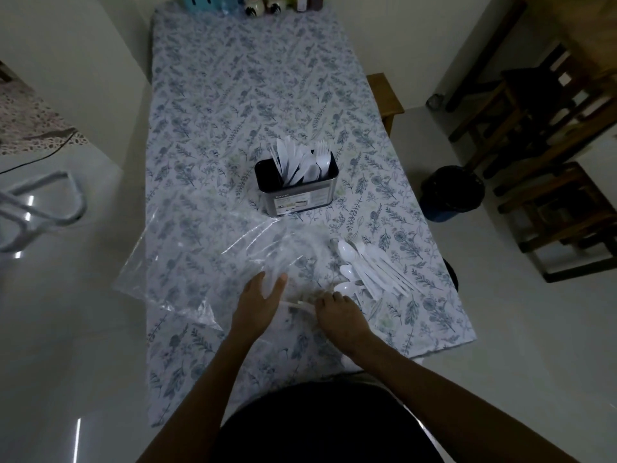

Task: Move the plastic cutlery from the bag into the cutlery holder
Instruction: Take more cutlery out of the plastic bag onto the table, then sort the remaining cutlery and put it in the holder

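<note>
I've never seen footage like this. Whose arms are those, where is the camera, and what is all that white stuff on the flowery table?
There is no machine here: a person wears a wide-angle camera on the head, so the one picture looks down along their own two arms. The left hand lies with straight fingers on a clear plastic bag. The right hand has its fingers curled down at a white piece near the bag's edge; whether it grips it is too dim to tell. Beside that hand, loose on the flowered tablecloth, lies a pile of white plastic spoons and other cutlery. Farther off stands a dark cutlery holder with knives, spoons and forks already upright in it.
</note>
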The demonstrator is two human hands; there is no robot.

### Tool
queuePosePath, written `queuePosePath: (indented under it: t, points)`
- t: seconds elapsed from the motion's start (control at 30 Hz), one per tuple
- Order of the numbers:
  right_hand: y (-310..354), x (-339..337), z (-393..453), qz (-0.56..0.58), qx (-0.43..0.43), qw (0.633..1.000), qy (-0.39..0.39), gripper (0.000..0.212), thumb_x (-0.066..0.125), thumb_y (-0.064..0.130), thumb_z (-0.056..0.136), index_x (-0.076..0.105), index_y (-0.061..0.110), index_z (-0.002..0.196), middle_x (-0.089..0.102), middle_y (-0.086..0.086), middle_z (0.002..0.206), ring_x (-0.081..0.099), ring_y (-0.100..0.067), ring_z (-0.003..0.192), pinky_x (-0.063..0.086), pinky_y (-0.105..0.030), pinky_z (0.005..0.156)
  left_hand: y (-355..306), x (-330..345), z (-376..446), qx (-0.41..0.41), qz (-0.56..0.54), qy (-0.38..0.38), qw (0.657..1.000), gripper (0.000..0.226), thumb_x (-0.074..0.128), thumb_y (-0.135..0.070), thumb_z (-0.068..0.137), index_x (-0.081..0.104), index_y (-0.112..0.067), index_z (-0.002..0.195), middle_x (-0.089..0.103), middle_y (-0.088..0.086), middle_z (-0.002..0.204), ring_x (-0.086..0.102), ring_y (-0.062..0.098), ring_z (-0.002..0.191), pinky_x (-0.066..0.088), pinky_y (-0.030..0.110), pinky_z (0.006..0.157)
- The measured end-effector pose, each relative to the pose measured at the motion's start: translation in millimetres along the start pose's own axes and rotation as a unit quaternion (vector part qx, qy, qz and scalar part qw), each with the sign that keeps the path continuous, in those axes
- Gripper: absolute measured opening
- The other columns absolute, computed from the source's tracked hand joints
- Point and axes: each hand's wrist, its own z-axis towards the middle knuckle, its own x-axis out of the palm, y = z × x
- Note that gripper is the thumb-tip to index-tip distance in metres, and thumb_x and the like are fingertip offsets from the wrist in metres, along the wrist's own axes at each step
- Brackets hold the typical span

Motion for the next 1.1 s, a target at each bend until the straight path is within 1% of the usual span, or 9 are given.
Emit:
queuePosePath:
  t: [0.2, 0.33, 0.4, 0.5, 0.73, 0.8, 0.9, 1.0, 1.1]
  points:
    - [-57, -32, -15, -0.062, -0.015, 0.998, 0.012, 0.032, 0.073, 0.020, 0.086, 0.063, 0.008, 0.114, 0.068, -0.016, 0.108, 0.067, -0.030, 0.099, 0.057, -0.044, 0.087, 26, -36, 23, 0.023, 0.107, -0.008, 0.994, 0.087, 0.026, -0.092, 0.081, 0.051, -0.036, 0.143, 0.045, 0.000, 0.155, 0.044, 0.028, 0.142, 0.031, 0.063, 0.115]
    - [-96, -55, 0, -0.127, -0.048, 0.990, -0.025, 0.033, 0.085, 0.011, 0.068, 0.071, 0.012, 0.098, 0.067, -0.016, 0.094, 0.065, -0.034, 0.086, 0.056, -0.044, 0.074, 49, -57, 43, 0.046, 0.075, -0.008, 0.996, 0.084, 0.018, -0.090, 0.085, 0.069, -0.034, 0.121, 0.063, -0.013, 0.134, 0.052, 0.020, 0.133, 0.027, 0.064, 0.116]
    - [-104, -60, 9, -0.155, -0.081, 0.983, -0.050, 0.031, 0.084, 0.006, 0.064, 0.073, 0.012, 0.093, 0.066, -0.020, 0.098, 0.065, -0.039, 0.089, 0.057, -0.046, 0.076, 57, -69, 48, 0.025, 0.103, -0.010, 0.994, 0.066, 0.028, -0.079, 0.094, 0.072, -0.038, 0.119, 0.055, -0.019, 0.143, 0.043, 0.015, 0.141, 0.013, 0.062, 0.122]
    - [-98, -62, 17, -0.167, -0.168, 0.970, -0.053, 0.027, 0.082, 0.007, 0.070, 0.074, 0.014, 0.094, 0.065, -0.023, 0.116, 0.063, -0.043, 0.106, 0.055, -0.050, 0.090, 70, -89, 53, 0.063, 0.294, 0.001, 0.954, 0.034, 0.055, -0.057, 0.096, 0.064, -0.046, 0.127, 0.030, -0.014, 0.162, 0.017, 0.016, 0.154, 0.004, 0.068, 0.118]
    - [-71, -33, 26, -0.181, -0.281, 0.940, -0.062, 0.010, 0.075, 0.011, 0.083, 0.072, 0.020, 0.080, 0.066, -0.018, 0.117, 0.062, -0.039, 0.108, 0.051, -0.047, 0.093, 73, -96, 41, 0.059, 0.339, -0.080, 0.936, 0.038, 0.072, -0.020, 0.085, 0.063, -0.035, 0.119, 0.037, 0.001, 0.161, 0.028, 0.021, 0.152, 0.012, 0.065, 0.117]
    - [-69, -28, 25, -0.175, -0.264, 0.945, -0.086, 0.013, 0.070, 0.010, 0.085, 0.073, 0.020, 0.093, 0.064, -0.019, 0.122, 0.061, -0.040, 0.112, 0.051, -0.047, 0.095, 78, -91, 38, 0.060, 0.332, -0.108, 0.935, 0.039, 0.073, -0.015, 0.083, 0.064, -0.029, 0.119, 0.038, 0.007, 0.161, 0.032, 0.026, 0.150, 0.016, 0.065, 0.116]
    - [-70, -33, 16, -0.117, -0.200, 0.968, -0.101, 0.041, 0.049, 0.005, 0.083, 0.069, 0.018, 0.117, 0.063, -0.022, 0.129, 0.061, -0.041, 0.116, 0.054, -0.047, 0.094, 76, -77, 29, 0.093, 0.352, -0.155, 0.918, 0.047, 0.080, -0.014, 0.080, 0.064, -0.016, 0.125, 0.042, 0.018, 0.156, 0.042, 0.039, 0.142, 0.024, 0.070, 0.112]
    - [-82, -33, -1, -0.028, -0.083, 0.995, -0.054, 0.062, 0.064, 0.000, 0.075, 0.057, 0.018, 0.134, 0.053, -0.022, 0.142, 0.051, -0.040, 0.129, 0.051, -0.050, 0.101, 51, -53, 4, 0.163, 0.285, -0.210, 0.921, 0.043, 0.079, -0.017, 0.083, 0.065, -0.009, 0.123, 0.052, 0.021, 0.141, 0.054, 0.043, 0.127, 0.035, 0.062, 0.107]
    - [-111, -29, -17, 0.042, 0.091, 0.995, -0.015, 0.063, 0.069, 0.021, 0.087, 0.044, 0.018, 0.144, 0.046, -0.016, 0.147, 0.044, -0.035, 0.133, 0.047, -0.049, 0.106, 20, -9, -25, 0.231, 0.193, -0.120, 0.946, 0.036, 0.075, -0.019, 0.088, 0.064, -0.008, 0.120, 0.060, 0.013, 0.122, 0.064, 0.034, 0.106, 0.051, 0.047, 0.089]
